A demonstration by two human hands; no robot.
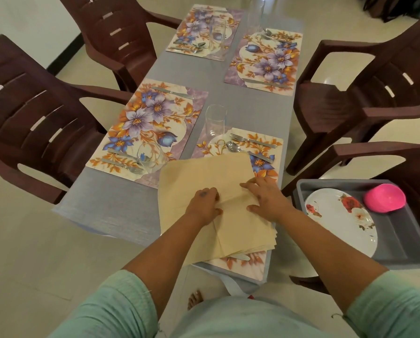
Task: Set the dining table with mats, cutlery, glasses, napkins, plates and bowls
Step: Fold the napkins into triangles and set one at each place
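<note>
Lower centre of the frame: the stack of cream napkins [218, 211] lies on the near right floral placemat [265, 164], its bottom edges fanned out.
Left hand: my left hand [205, 206] rests on the stack, fingers curled and seemingly pinching a fold of the top sheet.
Right hand: my right hand [265, 201] lies flat on the napkins, fingers spread and straight, pressing them down.
How they handle: I judge the napkins light, soft and floppy; the sheets cling and slide together, so one hand should pin the pile while the other peels a single corner or edge.
Already set: the four mats carry cutlery, with a fork [251, 140] and spoon [238, 148] just above the napkins, and a tall glass [215, 124] upright beside them.
Still waiting: at the right edge of the frame a grey tray [399, 250] holds a flowered plate [343, 220] and a pink bowl [384, 197].
Stage: napkins next, I reckon; plates and bowls after.
</note>
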